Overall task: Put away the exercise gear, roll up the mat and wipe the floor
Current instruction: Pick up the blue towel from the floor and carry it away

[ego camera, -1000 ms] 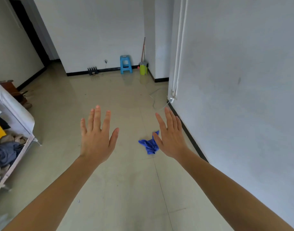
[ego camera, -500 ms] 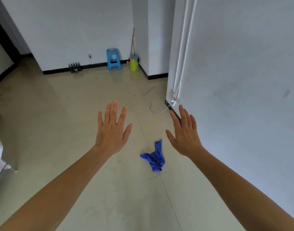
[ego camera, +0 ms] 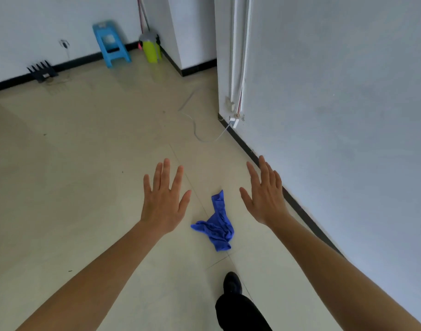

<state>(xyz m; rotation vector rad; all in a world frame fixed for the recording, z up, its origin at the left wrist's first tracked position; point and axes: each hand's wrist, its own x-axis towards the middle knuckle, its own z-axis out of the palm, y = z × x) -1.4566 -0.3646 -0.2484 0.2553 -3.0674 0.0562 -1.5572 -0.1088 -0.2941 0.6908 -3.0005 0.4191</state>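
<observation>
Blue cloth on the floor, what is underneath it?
The blue cloth lies crumpled on the pale tiled floor, across a tile joint. Anything beneath its folds is covered from view.

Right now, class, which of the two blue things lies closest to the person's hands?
The crumpled blue cloth on the floor, between the left hand and right hand; the blue stool stands by the back wall.

Both hands are held out over the tiled floor (ego camera: 73, 163), fingers straight and spread: left hand (ego camera: 163, 203), right hand (ego camera: 264, 194). A crumpled blue cloth (ego camera: 217, 224) lies on the floor between them. Farther off stand a blue stool (ego camera: 111, 44) and what may be a green bucket (ego camera: 151, 51).
</observation>
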